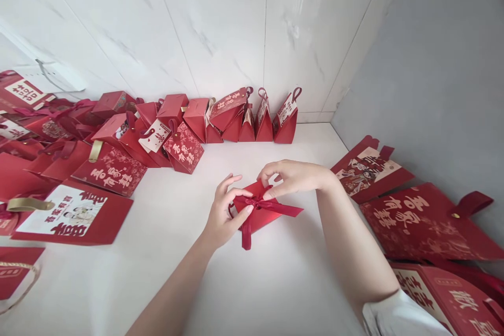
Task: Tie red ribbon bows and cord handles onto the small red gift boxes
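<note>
A small red gift box [258,219] sits on the white table in front of me, with a dark red satin ribbon [284,207] tied in a bow across its top. One ribbon tail points right; the other hangs over the near side. From the left, my left hand [225,215] pinches the bow, its thumb near the knot and its fingers curled at the box's left edge. My right hand [290,178] reaches over from the right, thumb and fingers closed on the bow's right part. Both hands partly cover the box and the loops.
Finished-looking red gift boxes [197,110] line the wall, with more crowded at the left. A larger box with a white label [71,212] lies nearer on the left. Flat red boxes with handles [417,218] lean along the grey panel [441,73] on the right.
</note>
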Demonstrator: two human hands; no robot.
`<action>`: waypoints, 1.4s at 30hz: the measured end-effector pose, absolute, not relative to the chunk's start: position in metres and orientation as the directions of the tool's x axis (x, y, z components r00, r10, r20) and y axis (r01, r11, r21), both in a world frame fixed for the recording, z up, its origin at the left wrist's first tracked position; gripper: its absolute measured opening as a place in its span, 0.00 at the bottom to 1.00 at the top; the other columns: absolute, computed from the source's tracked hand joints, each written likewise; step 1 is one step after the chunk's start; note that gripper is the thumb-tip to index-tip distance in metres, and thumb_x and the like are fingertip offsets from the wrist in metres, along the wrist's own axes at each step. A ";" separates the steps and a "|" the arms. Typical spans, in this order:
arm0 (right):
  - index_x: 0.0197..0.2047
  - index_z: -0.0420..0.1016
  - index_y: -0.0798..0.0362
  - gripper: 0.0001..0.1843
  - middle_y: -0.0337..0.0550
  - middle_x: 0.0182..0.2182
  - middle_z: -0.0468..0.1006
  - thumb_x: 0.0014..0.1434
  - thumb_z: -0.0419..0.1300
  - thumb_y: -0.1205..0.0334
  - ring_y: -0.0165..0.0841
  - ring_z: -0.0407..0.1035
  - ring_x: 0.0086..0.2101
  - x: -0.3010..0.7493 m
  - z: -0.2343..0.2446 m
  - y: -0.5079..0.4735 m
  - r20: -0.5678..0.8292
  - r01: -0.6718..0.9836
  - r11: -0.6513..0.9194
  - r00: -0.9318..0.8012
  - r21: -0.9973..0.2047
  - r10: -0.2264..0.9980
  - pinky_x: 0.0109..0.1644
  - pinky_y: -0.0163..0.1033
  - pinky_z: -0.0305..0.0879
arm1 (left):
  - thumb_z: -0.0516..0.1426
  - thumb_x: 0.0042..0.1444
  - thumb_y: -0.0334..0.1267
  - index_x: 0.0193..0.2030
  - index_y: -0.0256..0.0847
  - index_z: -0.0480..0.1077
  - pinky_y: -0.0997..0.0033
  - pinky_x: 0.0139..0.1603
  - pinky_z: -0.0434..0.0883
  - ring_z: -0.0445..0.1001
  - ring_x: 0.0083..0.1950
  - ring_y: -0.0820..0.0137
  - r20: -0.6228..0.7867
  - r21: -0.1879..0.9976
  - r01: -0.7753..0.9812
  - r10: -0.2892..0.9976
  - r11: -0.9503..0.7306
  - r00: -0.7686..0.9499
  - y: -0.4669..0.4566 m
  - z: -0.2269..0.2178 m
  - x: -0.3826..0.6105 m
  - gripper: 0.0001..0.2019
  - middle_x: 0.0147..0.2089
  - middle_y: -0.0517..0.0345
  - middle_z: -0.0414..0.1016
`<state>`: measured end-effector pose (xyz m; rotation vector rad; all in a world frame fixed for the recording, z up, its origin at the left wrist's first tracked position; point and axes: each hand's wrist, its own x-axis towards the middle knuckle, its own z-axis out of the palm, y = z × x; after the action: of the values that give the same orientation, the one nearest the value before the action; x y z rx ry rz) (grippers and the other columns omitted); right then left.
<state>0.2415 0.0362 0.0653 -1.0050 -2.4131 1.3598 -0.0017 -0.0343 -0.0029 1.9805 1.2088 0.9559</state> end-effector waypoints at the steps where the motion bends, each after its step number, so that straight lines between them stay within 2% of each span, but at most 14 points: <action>1: 0.35 0.76 0.50 0.15 0.40 0.40 0.77 0.50 0.66 0.48 0.37 0.69 0.41 0.242 0.066 0.036 -0.149 0.455 0.365 -0.767 -0.812 0.624 0.45 0.38 0.61 | 0.58 0.60 0.38 0.45 0.47 0.72 0.53 0.70 0.55 0.47 0.73 0.59 0.247 0.815 0.441 0.913 -0.377 0.324 -0.035 -0.002 -0.002 0.07 0.66 0.56 0.58; 3: 0.34 0.76 0.50 0.12 0.40 0.40 0.77 0.49 0.67 0.52 0.37 0.69 0.41 0.240 0.067 0.035 -0.140 0.435 0.387 -0.791 -0.813 0.595 0.46 0.38 0.61 | 0.57 0.60 0.37 0.43 0.46 0.72 0.53 0.70 0.56 0.49 0.72 0.59 0.233 0.838 0.405 0.911 -0.366 0.341 -0.036 -0.001 -0.001 0.05 0.65 0.55 0.60; 7: 0.34 0.78 0.50 0.07 0.40 0.39 0.77 0.54 0.63 0.56 0.36 0.69 0.40 0.232 0.069 0.033 -0.105 0.380 0.415 -0.829 -0.827 0.550 0.45 0.38 0.61 | 0.59 0.58 0.39 0.43 0.47 0.74 0.54 0.68 0.59 0.53 0.71 0.58 0.236 0.839 0.398 0.907 -0.372 0.349 -0.037 0.001 0.001 0.07 0.63 0.54 0.62; 10: 0.34 0.78 0.50 0.08 0.40 0.40 0.77 0.57 0.62 0.55 0.35 0.69 0.39 0.226 0.071 0.031 -0.098 0.353 0.429 -0.853 -0.831 0.512 0.43 0.38 0.61 | 0.61 0.56 0.41 0.37 0.46 0.75 0.56 0.66 0.62 0.57 0.68 0.58 0.212 0.841 0.430 0.931 -0.328 0.296 -0.038 0.002 0.004 0.04 0.61 0.54 0.65; 13: 0.35 0.78 0.50 0.10 0.40 0.41 0.77 0.59 0.61 0.53 0.34 0.69 0.39 0.223 0.074 0.029 -0.108 0.345 0.430 -0.867 -0.834 0.486 0.44 0.37 0.61 | 0.62 0.55 0.41 0.32 0.44 0.74 0.58 0.65 0.63 0.59 0.68 0.58 0.149 0.859 0.438 0.949 -0.264 0.279 -0.039 0.003 0.005 0.05 0.60 0.55 0.65; 17: 0.35 0.79 0.51 0.17 0.41 0.40 0.77 0.61 0.58 0.47 0.32 0.69 0.38 0.220 0.073 0.029 -0.128 0.343 0.405 -0.873 -0.848 0.472 0.43 0.37 0.62 | 0.62 0.54 0.39 0.32 0.44 0.74 0.61 0.64 0.64 0.62 0.66 0.59 0.049 0.890 0.411 0.938 -0.197 0.343 -0.040 0.006 0.005 0.03 0.61 0.56 0.63; 21: 0.31 0.78 0.53 0.22 0.42 0.34 0.76 0.61 0.56 0.43 0.30 0.67 0.30 0.213 0.062 0.033 -0.137 0.376 0.381 -0.840 -0.845 0.524 0.35 0.35 0.60 | 0.61 0.55 0.36 0.32 0.43 0.72 0.64 0.63 0.65 0.67 0.61 0.64 0.008 0.892 0.409 0.912 -0.191 0.410 -0.040 0.011 0.005 0.02 0.62 0.58 0.61; 25: 0.23 0.73 0.56 0.27 0.40 0.30 0.73 0.61 0.54 0.42 0.24 0.60 0.23 0.202 0.051 0.037 -0.096 0.389 0.397 -0.804 -0.832 0.587 0.28 0.34 0.56 | 0.59 0.54 0.32 0.32 0.42 0.71 0.67 0.61 0.66 0.67 0.59 0.66 0.031 0.887 0.402 0.897 -0.228 0.441 -0.040 0.014 0.005 0.02 0.59 0.58 0.63; 30: 0.20 0.72 0.56 0.30 0.41 0.34 0.74 0.62 0.54 0.41 0.25 0.63 0.26 0.192 0.047 0.037 0.013 0.300 0.456 -0.824 -0.838 0.567 0.32 0.34 0.59 | 0.59 0.51 0.30 0.30 0.41 0.69 0.69 0.55 0.68 0.70 0.51 0.68 0.050 0.866 0.426 0.893 -0.262 0.448 -0.037 0.011 0.004 0.03 0.48 0.56 0.69; 36: 0.16 0.69 0.55 0.32 0.43 0.34 0.74 0.65 0.52 0.43 0.30 0.66 0.34 0.189 0.047 0.035 0.169 0.198 0.558 -0.826 -0.806 0.538 0.40 0.36 0.60 | 0.59 0.50 0.32 0.29 0.40 0.69 0.66 0.48 0.71 0.72 0.45 0.66 0.068 0.856 0.428 0.883 -0.290 0.464 -0.034 0.009 -0.001 0.02 0.42 0.55 0.72; 39: 0.14 0.67 0.55 0.32 0.42 0.34 0.75 0.64 0.53 0.45 0.29 0.65 0.34 0.187 0.047 0.033 0.180 0.206 0.561 -0.812 -0.802 0.556 0.39 0.36 0.60 | 0.59 0.51 0.34 0.29 0.40 0.69 0.65 0.47 0.71 0.72 0.44 0.65 0.070 0.852 0.430 0.879 -0.299 0.472 -0.033 0.011 -0.004 0.03 0.41 0.55 0.72; 42: 0.16 0.70 0.54 0.30 0.42 0.35 0.74 0.64 0.54 0.45 0.30 0.66 0.34 0.185 0.047 0.032 0.152 0.228 0.549 -0.814 -0.804 0.560 0.39 0.36 0.60 | 0.60 0.53 0.37 0.31 0.41 0.71 0.64 0.51 0.70 0.72 0.47 0.64 0.043 0.852 0.442 0.879 -0.280 0.474 -0.032 0.014 -0.009 0.04 0.43 0.54 0.72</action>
<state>0.1849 0.0324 0.0473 -0.6423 -2.3959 1.1614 -0.0088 -0.0320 0.0143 1.8992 1.1030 0.6711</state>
